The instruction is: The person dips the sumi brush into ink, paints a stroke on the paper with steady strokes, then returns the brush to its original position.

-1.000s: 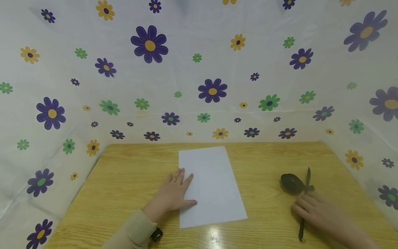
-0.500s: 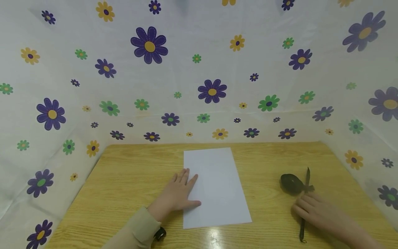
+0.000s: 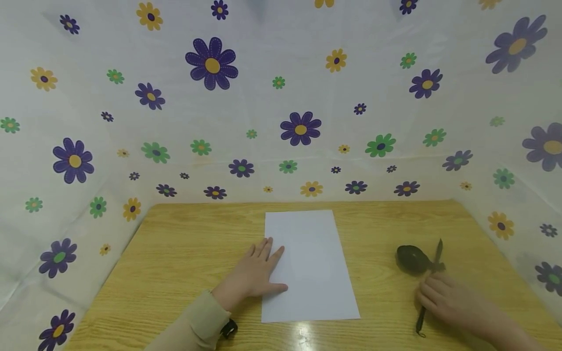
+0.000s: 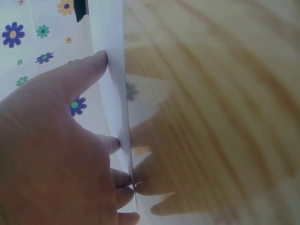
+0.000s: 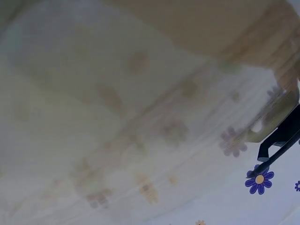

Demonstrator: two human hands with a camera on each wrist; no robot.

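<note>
A white sheet of paper (image 3: 311, 263) lies on the table, with my left hand (image 3: 248, 273) spread over its left edge. In the left wrist view, the left fingertips touch the paper (image 4: 112, 79) near its edge. Over on the right, my right hand (image 3: 454, 302) grips a slim dark knife (image 3: 438, 251) with a pointed tip and a small loop at its tail. The hand hides the middle of the knife. A dark oval thing (image 3: 411, 259) lies just left of the knife; its kind is unclear. The right wrist view shows a black pointed part of the knife (image 5: 286, 131).
The wooden table (image 3: 189, 234) has a glossy top that reflects light near the front. A white flowered cloth (image 3: 263, 97) encloses the back and both sides. A black band (image 3: 229, 329) shows beside the left sleeve (image 3: 197, 319).
My left hand has slid to the right, and the sheet of paper has moved right with it. The knife has turned slightly in my right hand, its tip rightward. The dark oval thing stays put.
</note>
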